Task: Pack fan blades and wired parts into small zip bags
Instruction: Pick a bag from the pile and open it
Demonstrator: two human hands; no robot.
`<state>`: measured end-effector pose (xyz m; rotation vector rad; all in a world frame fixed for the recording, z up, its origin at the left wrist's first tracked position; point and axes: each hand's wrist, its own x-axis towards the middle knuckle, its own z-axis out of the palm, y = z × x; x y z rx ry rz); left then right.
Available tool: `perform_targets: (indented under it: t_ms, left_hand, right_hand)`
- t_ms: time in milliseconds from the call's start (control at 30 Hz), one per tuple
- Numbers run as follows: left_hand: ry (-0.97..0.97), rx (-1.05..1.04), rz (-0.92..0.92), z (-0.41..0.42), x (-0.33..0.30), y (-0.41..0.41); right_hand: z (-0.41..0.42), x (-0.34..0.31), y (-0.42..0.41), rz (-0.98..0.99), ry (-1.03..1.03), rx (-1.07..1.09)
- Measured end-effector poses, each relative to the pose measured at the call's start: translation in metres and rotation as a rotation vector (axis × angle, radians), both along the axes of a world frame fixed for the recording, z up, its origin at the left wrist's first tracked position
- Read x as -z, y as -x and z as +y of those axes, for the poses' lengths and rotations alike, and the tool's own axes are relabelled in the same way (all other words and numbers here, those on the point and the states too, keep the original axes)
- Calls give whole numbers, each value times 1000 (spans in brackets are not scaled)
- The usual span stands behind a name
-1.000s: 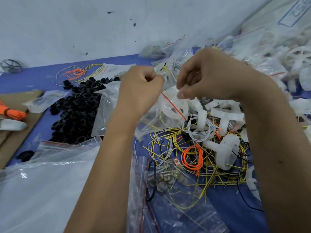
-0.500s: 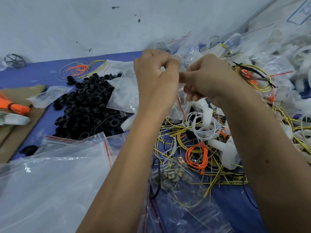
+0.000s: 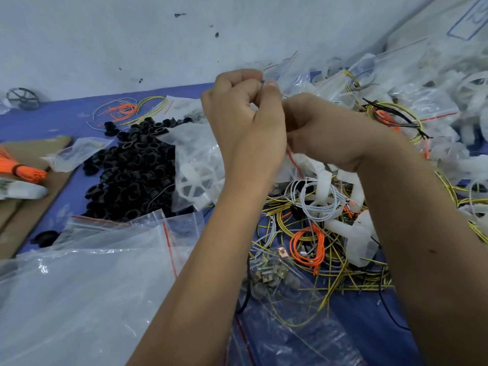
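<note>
My left hand (image 3: 243,122) and my right hand (image 3: 324,133) are raised close together over the blue table, fingertips meeting. Both pinch the top of a small clear zip bag (image 3: 297,165) with a red seal line; it hangs below them, mostly hidden by my hands. Something white shows inside it, but I cannot make out what. Loose white fan blades (image 3: 356,228) lie among yellow wires (image 3: 285,228), an orange wire coil (image 3: 309,244) and a white wire coil (image 3: 317,199) underneath. Another bagged white fan blade (image 3: 195,178) lies to the left.
A pile of black rings (image 3: 132,175) sits left of centre. Empty zip bags (image 3: 105,260) spread at the front left, a bag of metal clips (image 3: 274,276) in front. Filled bags (image 3: 412,101) heap at the back right. Cardboard (image 3: 34,180) and an orange bundle (image 3: 23,169) lie far left.
Both hands have risen and come closer together with the bag, from apart at its opening to fingertips meeting at its top. The view has shifted slightly.
</note>
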<state>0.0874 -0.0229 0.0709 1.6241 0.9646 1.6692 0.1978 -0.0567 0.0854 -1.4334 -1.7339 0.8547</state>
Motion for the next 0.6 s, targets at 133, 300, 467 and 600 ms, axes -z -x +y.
perform_targets:
  t_ms: [133, 300, 467, 600]
  left_hand:
    - [21, 15, 63, 4, 8, -2]
    - [-45, 85, 185, 3, 15, -11]
    - [-47, 218, 371, -2, 22, -22]
    - [-31, 273, 515, -7, 36, -27]
  right_hand:
    - [-10, -15, -24, -75, 3, 72]
    - [-31, -24, -52, -434, 322, 169]
    - [-53, -21, -56, -469, 528, 74]
    - [-67, -23, -60, -509, 542, 8]
